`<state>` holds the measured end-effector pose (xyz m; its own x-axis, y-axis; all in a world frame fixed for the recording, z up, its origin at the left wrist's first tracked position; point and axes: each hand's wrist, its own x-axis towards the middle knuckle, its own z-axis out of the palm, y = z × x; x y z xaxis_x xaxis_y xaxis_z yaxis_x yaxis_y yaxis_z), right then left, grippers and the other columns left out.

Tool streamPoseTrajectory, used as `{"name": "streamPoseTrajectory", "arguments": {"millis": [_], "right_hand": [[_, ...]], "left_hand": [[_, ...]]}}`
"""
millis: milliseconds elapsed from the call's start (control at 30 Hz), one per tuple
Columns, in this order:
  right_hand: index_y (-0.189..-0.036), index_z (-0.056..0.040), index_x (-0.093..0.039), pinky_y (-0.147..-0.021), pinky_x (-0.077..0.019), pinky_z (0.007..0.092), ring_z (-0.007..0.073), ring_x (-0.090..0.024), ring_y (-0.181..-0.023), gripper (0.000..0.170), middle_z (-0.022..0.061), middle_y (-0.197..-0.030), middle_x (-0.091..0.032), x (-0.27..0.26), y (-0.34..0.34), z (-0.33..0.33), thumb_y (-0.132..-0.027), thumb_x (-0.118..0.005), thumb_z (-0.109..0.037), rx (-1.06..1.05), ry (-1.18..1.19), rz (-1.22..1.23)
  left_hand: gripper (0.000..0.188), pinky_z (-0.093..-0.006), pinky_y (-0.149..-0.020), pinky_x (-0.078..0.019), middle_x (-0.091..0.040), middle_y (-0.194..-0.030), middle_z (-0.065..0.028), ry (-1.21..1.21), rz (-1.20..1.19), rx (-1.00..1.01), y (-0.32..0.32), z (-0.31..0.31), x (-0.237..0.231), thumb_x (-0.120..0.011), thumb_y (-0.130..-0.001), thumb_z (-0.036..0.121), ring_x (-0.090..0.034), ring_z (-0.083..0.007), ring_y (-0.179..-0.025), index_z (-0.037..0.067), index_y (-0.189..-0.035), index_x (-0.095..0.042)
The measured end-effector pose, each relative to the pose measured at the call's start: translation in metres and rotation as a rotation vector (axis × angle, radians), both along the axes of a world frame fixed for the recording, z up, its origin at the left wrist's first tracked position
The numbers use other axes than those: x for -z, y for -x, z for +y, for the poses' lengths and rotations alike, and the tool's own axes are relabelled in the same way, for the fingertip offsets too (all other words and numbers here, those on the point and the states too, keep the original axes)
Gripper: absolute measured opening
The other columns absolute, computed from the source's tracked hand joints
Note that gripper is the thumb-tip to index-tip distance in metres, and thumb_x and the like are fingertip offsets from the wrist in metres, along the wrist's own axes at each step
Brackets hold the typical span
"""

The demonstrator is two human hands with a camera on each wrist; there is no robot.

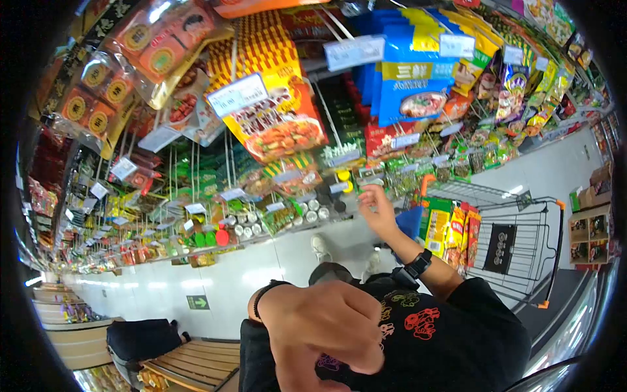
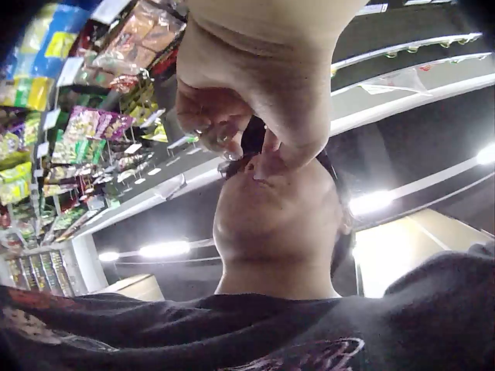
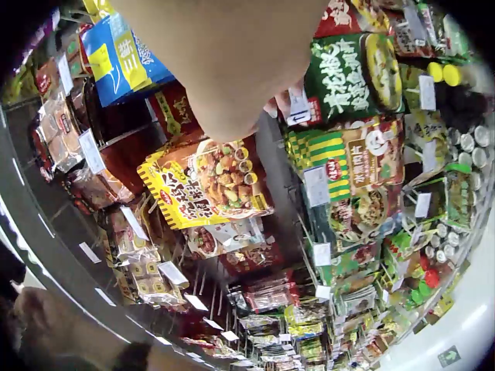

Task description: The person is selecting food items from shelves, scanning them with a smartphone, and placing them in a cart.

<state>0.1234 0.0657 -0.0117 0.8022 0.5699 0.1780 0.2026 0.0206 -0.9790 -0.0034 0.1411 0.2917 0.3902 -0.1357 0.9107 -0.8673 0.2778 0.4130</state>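
My left hand (image 1: pixel 326 320), with a black band at its wrist, is raised close to my face. Its curled fingers (image 2: pixel 220 139) show from below in the left wrist view, with no product in them. My right hand (image 1: pixel 377 208), loosely bent, reaches toward the shelf. In the right wrist view its fingertips (image 3: pixel 283 102) are right at a price tag (image 3: pixel 299 110) in front of a green food packet (image 3: pixel 352 77); the rest is hidden behind the wrist. A yellow-and-red packet (image 3: pixel 207 185) hangs beside it.
A wire shopping cart (image 1: pixel 548 215) with orange corners stands at the right, holding several packets (image 1: pixel 450 228). Blue packets (image 1: pixel 415 85) hang on hooks above. Jars (image 1: pixel 313 212) line the lower shelf. A person in dark clothes (image 1: pixel 144 336) bends near wooden slats (image 1: pixel 196 362).
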Motion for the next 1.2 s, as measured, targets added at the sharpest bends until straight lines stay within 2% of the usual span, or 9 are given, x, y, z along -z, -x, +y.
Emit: {"name": "streamPoseTrajectory", "arguments": {"millis": [67, 333, 500, 633, 800, 933, 1000, 1100, 1200], "right_hand": [[-0.107, -0.0053, -0.046, -0.066, -0.0441, 0.0239, 0.0105, -0.055, -0.073, 0.037, 0.0048, -0.085, -0.058, -0.001, 0.005, -0.033, -0.072, -0.059, -0.004, -0.013, 0.035, 0.072], [-0.100, -0.0045, -0.051, -0.059, -0.0435, 0.0218, 0.0068, -0.053, -0.063, 0.026, 0.0020, -0.072, -0.056, -0.002, 0.023, -0.105, -0.074, -0.053, -0.001, 0.051, 0.025, 0.129], [-0.099, -0.0014, -0.047, -0.063, -0.0456, 0.0226, 0.0105, -0.055, -0.068, 0.021, 0.0038, -0.075, -0.052, -0.004, 0.056, -0.124, -0.078, -0.047, 0.002, -0.015, 0.015, 0.152], [-0.097, -0.0031, -0.050, -0.058, -0.0450, 0.0220, 0.0088, -0.056, -0.063, 0.022, 0.0043, -0.073, -0.058, -0.002, 0.088, -0.132, -0.075, -0.050, 0.000, -0.058, 0.045, 0.177], [-0.097, -0.0044, -0.051, -0.057, -0.0451, 0.0218, 0.0090, -0.057, -0.062, 0.022, 0.0040, -0.073, -0.059, -0.010, 0.117, -0.154, -0.075, -0.051, 0.000, -0.111, 0.120, 0.157], [-0.094, -0.0042, -0.051, -0.057, -0.0459, 0.0226, 0.0085, -0.056, -0.063, 0.018, 0.0026, -0.071, -0.057, 0.006, 0.118, -0.178, -0.076, -0.053, -0.002, -0.150, 0.227, 0.115], [-0.095, -0.0030, -0.050, -0.062, -0.0480, 0.0229, 0.0086, -0.057, -0.069, 0.017, 0.0028, -0.072, -0.055, 0.013, 0.112, -0.193, -0.078, -0.053, -0.001, -0.169, 0.322, 0.119], [-0.085, -0.0054, -0.055, -0.055, -0.0453, 0.0270, 0.0133, -0.058, -0.059, 0.013, 0.0054, -0.066, -0.058, 0.030, 0.100, -0.217, -0.075, -0.057, -0.012, -0.084, 0.363, 0.106], [-0.082, -0.0052, -0.057, -0.055, -0.0456, 0.0282, 0.0157, -0.058, -0.059, 0.011, 0.0070, -0.066, -0.059, 0.035, 0.085, -0.245, -0.074, -0.057, -0.014, -0.026, 0.469, 0.090]], "left_hand": [[0.040, -0.0240, -0.038, -0.0317, -0.051, -0.067, -0.0073, 0.084, -0.120, -0.055, -0.005, -0.030, 0.003, -0.047, -0.082, 0.008, -0.043, -0.0118, -0.044, 0.034, -0.113, -0.052], [0.055, -0.0230, -0.037, -0.0323, -0.051, -0.067, -0.0063, 0.055, -0.140, -0.150, 0.026, -0.083, -0.007, -0.043, -0.072, -0.003, -0.042, -0.0115, -0.043, 0.037, -0.108, -0.054], [0.056, -0.0220, -0.036, -0.0316, -0.052, -0.068, -0.0065, 0.128, -0.136, -0.045, 0.073, -0.091, -0.010, -0.045, -0.067, -0.005, -0.040, -0.0107, -0.041, 0.036, -0.103, -0.057], [0.052, -0.0204, -0.034, -0.0299, -0.051, -0.065, -0.0056, 0.290, -0.129, -0.175, 0.107, -0.108, -0.004, -0.045, -0.067, -0.006, -0.037, -0.0093, -0.039, 0.034, -0.097, -0.059], [0.051, -0.0197, -0.034, -0.0291, -0.052, -0.067, -0.0066, 0.139, -0.187, -0.056, 0.124, -0.100, -0.001, -0.046, -0.068, -0.006, -0.036, -0.0089, -0.038, 0.033, -0.098, -0.060], [0.038, -0.0194, -0.033, -0.0290, -0.054, -0.069, -0.0066, 0.184, -0.078, 0.089, 0.123, -0.114, -0.005, -0.044, -0.078, 0.000, -0.035, -0.0084, -0.038, 0.026, -0.099, -0.060], [0.010, -0.0256, -0.039, -0.0340, -0.054, -0.064, -0.0049, -0.002, 0.274, 0.101, 0.124, -0.111, 0.005, -0.058, -0.070, 0.009, -0.045, -0.0154, -0.045, 0.013, -0.079, -0.057], [0.009, -0.0284, -0.046, -0.0359, -0.053, -0.060, -0.0046, -0.149, 0.473, -0.135, 0.092, -0.127, 0.025, -0.063, -0.062, 0.007, -0.049, -0.0179, -0.051, 0.004, -0.063, -0.054], [0.020, -0.0220, -0.061, -0.0376, -0.053, -0.076, -0.0038, -0.289, 0.775, -0.167, 0.010, -0.128, 0.107, -0.048, -0.068, -0.004, -0.047, -0.0111, -0.068, 0.001, -0.086, -0.055]]}}
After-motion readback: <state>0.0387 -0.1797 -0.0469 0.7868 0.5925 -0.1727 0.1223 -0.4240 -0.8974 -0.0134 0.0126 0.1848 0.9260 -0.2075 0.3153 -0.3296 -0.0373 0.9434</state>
